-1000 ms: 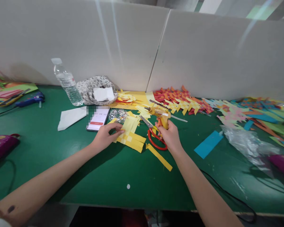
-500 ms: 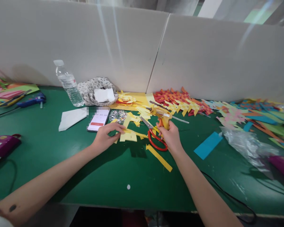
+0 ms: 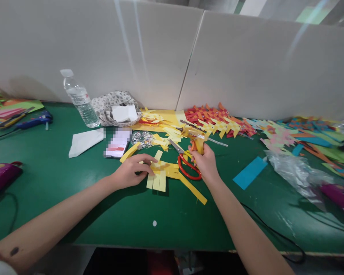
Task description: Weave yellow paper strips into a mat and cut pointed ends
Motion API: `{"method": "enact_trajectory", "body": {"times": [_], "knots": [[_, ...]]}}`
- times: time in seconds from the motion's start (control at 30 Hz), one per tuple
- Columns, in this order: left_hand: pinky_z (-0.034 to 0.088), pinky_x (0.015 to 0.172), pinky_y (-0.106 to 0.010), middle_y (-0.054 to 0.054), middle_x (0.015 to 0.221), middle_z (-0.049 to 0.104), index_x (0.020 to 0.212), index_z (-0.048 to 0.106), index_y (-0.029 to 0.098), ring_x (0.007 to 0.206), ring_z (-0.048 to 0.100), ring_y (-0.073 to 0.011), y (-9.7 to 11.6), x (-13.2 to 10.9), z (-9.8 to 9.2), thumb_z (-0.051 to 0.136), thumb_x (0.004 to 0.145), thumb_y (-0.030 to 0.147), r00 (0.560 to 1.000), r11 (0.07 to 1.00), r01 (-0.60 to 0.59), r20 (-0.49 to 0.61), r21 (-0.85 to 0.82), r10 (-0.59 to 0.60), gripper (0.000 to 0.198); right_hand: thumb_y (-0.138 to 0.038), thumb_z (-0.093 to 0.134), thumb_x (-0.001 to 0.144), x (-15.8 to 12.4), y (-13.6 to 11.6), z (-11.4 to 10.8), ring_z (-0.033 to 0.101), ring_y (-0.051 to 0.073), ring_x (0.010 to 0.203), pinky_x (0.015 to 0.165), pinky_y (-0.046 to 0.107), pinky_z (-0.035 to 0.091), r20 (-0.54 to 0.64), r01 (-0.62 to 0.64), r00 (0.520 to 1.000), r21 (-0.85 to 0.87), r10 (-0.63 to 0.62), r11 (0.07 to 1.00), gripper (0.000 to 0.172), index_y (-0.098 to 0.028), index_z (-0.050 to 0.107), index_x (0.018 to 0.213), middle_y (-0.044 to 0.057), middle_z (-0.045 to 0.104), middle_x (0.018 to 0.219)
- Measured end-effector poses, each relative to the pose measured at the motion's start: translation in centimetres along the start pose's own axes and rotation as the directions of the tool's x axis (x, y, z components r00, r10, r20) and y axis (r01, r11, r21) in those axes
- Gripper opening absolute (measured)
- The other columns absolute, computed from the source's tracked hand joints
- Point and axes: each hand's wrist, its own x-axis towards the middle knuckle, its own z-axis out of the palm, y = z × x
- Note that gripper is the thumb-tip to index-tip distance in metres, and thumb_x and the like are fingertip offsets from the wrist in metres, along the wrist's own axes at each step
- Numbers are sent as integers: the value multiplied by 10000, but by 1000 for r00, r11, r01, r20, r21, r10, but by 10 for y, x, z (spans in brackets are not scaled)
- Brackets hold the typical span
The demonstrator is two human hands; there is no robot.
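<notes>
My left hand (image 3: 134,168) has its curled fingertips on a woven piece of pale and darker yellow paper strips (image 3: 157,182), which lies on the green table (image 3: 103,217). Where its thumb and fingers meet the piece is partly hidden. A hot glue gun (image 3: 200,142) with a yellow body and orange trigger is gripped in my right hand (image 3: 208,162), nozzle pointing left. Red-handled scissors (image 3: 186,168) lie between the hands, blades toward the back left. One long yellow strip (image 3: 193,189) runs from the woven piece toward the front right.
Behind are a clear dish of small beads (image 3: 141,139), a phone (image 3: 117,143), a white tissue (image 3: 84,142), a water bottle (image 3: 79,99) and a patterned cloth bag (image 3: 103,109). Red and yellow woven pieces (image 3: 209,118) line the partition. At right lie a blue strip (image 3: 250,173) and plastic bag (image 3: 298,175).
The woven yellow piece, held raised and tilted by my left hand before, now lies flatter and nearer the front. My right hand keeps the glue gun in nearly the same place.
</notes>
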Motion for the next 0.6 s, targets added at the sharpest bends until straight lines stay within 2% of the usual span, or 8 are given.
{"method": "enact_trajectory", "body": {"times": [0.13, 0.27, 0.43, 0.53, 0.6], "knots": [[504, 842, -357, -48, 1007, 694, 729, 679, 214, 909, 644, -180, 2, -1, -3, 443, 677, -15, 996, 999, -35, 88, 35, 31, 333, -312, 655, 587, -2, -4, 0, 451, 100, 474, 391, 219, 366, 64, -38, 997, 122, 30, 992, 241, -205, 520, 755, -55, 503, 581], [506, 841, -344, -40, 950, 714, 780, 667, 207, 856, 660, -166, 6, 1, -5, 441, 698, 18, 996, 1000, -7, 93, 8, 6, 306, -349, 664, 592, -2, -6, 2, 472, 99, 515, 420, 226, 390, 123, -27, 992, 295, -10, 955, 279, -200, 540, 793, -37, 556, 675], [512, 791, -311, -68, 985, 699, 924, 638, 190, 896, 649, -176, 11, 3, -4, 497, 750, 104, 994, 999, 25, 109, 33, -28, 241, -455, 712, 604, -3, -5, 5, 469, 102, 523, 418, 249, 392, 109, -19, 994, 213, -4, 977, 409, -206, 580, 900, 10, 608, 847], [500, 797, -318, -66, 986, 696, 982, 610, 191, 897, 646, -178, 14, 2, -5, 470, 782, 114, 990, 998, 40, 132, 54, -47, 256, -463, 721, 608, -4, -1, 5, 526, 139, 596, 447, 260, 419, 80, -3, 997, 125, -7, 992, 443, -214, 581, 946, 30, 616, 887], [500, 765, -299, -61, 971, 697, 995, 594, 189, 871, 654, -171, 14, 1, -6, 451, 815, 132, 989, 996, 75, 123, 54, -81, 237, -440, 737, 600, -3, 3, 5, 565, 172, 662, 492, 277, 443, 58, 53, 996, 144, -62, 988, 433, -208, 591, 935, 40, 626, 878]]}}
